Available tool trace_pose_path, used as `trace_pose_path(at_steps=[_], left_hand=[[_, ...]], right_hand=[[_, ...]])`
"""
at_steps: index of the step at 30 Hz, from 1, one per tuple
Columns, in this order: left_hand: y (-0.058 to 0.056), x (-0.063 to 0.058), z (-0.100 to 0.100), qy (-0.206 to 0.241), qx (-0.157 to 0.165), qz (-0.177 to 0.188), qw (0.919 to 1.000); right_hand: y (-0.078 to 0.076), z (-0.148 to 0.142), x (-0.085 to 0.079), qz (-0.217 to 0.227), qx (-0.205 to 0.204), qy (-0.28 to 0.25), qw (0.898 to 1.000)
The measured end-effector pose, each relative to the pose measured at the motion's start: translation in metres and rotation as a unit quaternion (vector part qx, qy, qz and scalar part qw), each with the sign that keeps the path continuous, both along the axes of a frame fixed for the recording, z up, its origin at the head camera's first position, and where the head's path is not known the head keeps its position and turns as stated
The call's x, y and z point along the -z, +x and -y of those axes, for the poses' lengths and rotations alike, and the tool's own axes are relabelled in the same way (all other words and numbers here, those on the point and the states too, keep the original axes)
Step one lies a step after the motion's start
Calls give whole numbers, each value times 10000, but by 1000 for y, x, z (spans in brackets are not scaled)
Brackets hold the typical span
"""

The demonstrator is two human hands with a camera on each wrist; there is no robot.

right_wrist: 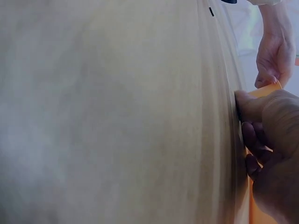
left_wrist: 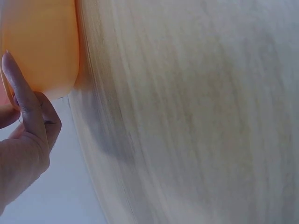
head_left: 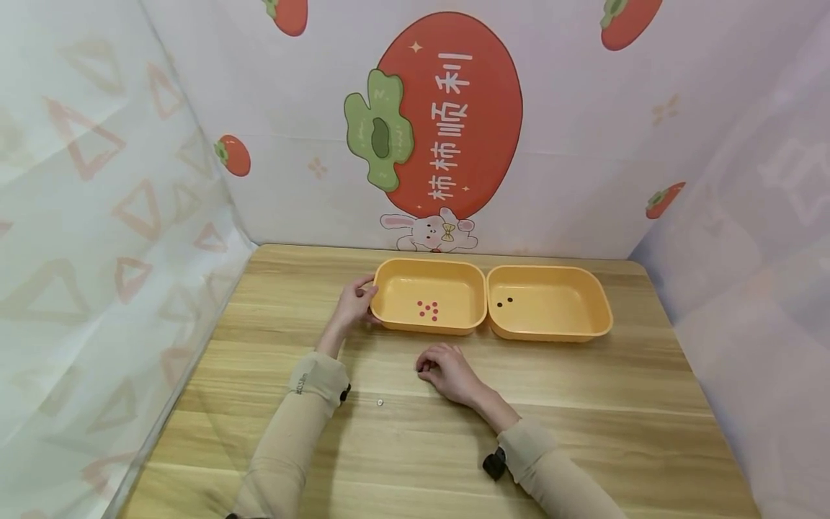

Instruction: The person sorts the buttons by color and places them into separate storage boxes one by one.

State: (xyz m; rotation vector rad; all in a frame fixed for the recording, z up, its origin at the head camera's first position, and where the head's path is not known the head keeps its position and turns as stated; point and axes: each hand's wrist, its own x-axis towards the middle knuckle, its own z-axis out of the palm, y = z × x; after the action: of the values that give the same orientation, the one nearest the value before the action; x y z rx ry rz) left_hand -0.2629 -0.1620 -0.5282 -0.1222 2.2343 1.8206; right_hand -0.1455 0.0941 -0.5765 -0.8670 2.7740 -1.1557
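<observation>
My left hand (head_left: 354, 301) grips the left end of a yellow plastic bin (head_left: 430, 267), thumb and fingers on either side of its rim. Several small red discs (head_left: 428, 308) lie on that bin's floor. In front of it, my right hand (head_left: 450, 373) is low at the tabletop with curled fingers, pinching a small dark piece (head_left: 420, 370) that is mostly hidden by the fingertips. To the left of that hand a small silvery round piece (head_left: 380, 402) lies on the wood. The left wrist view shows the left fingers (left_wrist: 29, 105) against the bin's outer wall.
A second yellow bin (head_left: 551, 271) stands end to end with the first, on its right, with two black discs (head_left: 504, 302) inside. Both are near the back of the wooden table (head_left: 415, 461). Printed cloth (head_left: 570, 180) hangs behind and at both sides.
</observation>
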Motion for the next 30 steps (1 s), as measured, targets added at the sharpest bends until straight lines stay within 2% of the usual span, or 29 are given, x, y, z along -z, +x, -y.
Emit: trace_pose_path(at_steps=[8, 11, 14, 18, 22, 25, 30], left_hand=[[0, 3, -1, -49, -53, 75, 9999], [0, 2, -1, -63, -56, 87, 9999], [0, 0, -2, -74, -66, 74, 9999], [-1, -2, -2, -69, -86, 47, 9999], [-3, -2, -2, -38, -72, -2, 10000], [-4, -1, -2, -20, -58, -20, 10000], [-2, -1, -2, -4, -51, 30, 10000]], right_hand=[[1, 3, 6, -87, 119, 30, 9999], [0, 2, 6, 21, 182, -239, 9995], [-2, -3, 6, 200, 220, -766, 9966], [-6, -13, -5, 665, 406, -1398, 9871], [-10, -25, -22, 1107, 670, -1558, 9793], [-12, -35, -31, 1153, 744, -1541, 9785], [-12, -53, -43, 889, 885, -1564, 9797]])
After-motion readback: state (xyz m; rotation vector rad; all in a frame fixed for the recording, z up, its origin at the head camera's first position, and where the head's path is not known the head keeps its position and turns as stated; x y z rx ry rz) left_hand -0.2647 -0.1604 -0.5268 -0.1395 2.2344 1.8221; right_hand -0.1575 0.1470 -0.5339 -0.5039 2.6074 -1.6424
